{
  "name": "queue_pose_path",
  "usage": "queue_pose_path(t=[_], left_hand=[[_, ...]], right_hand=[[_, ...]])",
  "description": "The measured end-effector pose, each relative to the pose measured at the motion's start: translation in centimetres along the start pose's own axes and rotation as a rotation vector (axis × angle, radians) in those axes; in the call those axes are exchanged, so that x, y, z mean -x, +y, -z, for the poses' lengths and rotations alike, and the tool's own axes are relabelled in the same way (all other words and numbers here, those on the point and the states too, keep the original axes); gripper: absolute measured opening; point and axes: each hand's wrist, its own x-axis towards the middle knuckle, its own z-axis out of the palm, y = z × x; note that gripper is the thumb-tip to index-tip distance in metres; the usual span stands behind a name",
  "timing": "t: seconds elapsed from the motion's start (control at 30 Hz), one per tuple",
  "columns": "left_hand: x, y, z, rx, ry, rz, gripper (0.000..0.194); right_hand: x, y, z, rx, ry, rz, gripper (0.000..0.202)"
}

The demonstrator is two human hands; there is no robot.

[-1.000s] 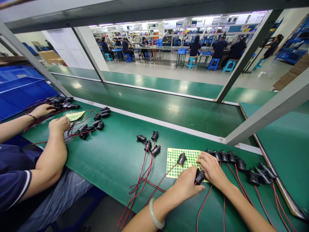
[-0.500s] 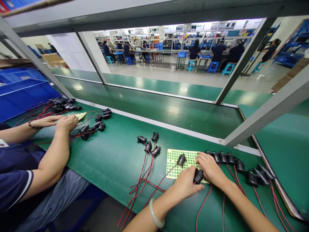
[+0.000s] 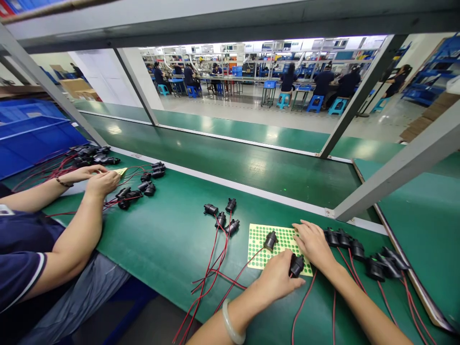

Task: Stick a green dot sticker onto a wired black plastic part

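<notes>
The left hand (image 3: 278, 277) has its grip closed around a small black wired plug (image 3: 296, 265), which sits at the near right edge of the green-dot sticker sheet (image 3: 262, 249), while the right hand (image 3: 313, 243) lies just beyond it with fingers loosely spread, holding nothing, fingertips on the sheet's far right corner. Right of that hand a row of black plugs (image 3: 359, 251) runs close toward the green surface's (image 3: 168, 239) right edge. Left of the grip a lone plug (image 3: 270, 239) stands on the sheet; past a cluster of four plugs (image 3: 223, 215) the surface lies open up to a co-worker's hands (image 3: 97, 179).
</notes>
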Motion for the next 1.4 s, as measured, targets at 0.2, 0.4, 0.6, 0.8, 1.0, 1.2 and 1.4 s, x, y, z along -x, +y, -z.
queue_pose_path(t=[0.2, 0.4, 0.6, 0.8, 1.0, 1.2, 1.4], left_hand=[[0.0, 0.3, 0.2, 0.02, -0.018, 0.037, 0.043], [0.1, 0.2, 0.4, 0.076, 0.024, -0.042, 0.029], [-0.8, 0.2, 3.1, 0.229, 0.273, -0.163, 0.034], [-3.5, -0.2, 5.2, 0.029, 0.097, -0.317, 0.042], [-4.3, -1.3, 5.8, 0.093, 0.028, -0.277, 0.038], [-3.9, -1.8, 6.5, 0.171, -0.001, -0.266, 0.033], [-3.8, -1.8, 6.1, 0.242, 0.0, -0.276, 0.035]], right_hand=[[-1.0, 0.0, 0.1, -0.045, -0.019, -0.029, 0.025], [-1.3, -0.5, 1.5, -0.17, -0.047, -0.02, 0.02], [-0.5, -0.9, 3.1, -0.314, -0.03, -0.076, 0.018], [-0.1, -2.0, 3.4, -0.447, -0.001, -0.124, 0.018], [-0.1, -2.4, 3.2, -0.485, 0.072, -0.115, 0.021], [-0.2, -2.6, 2.6, -0.495, 0.125, -0.107, 0.024], [-0.4, -2.7, 2.4, -0.534, 0.105, -0.11, 0.023]])
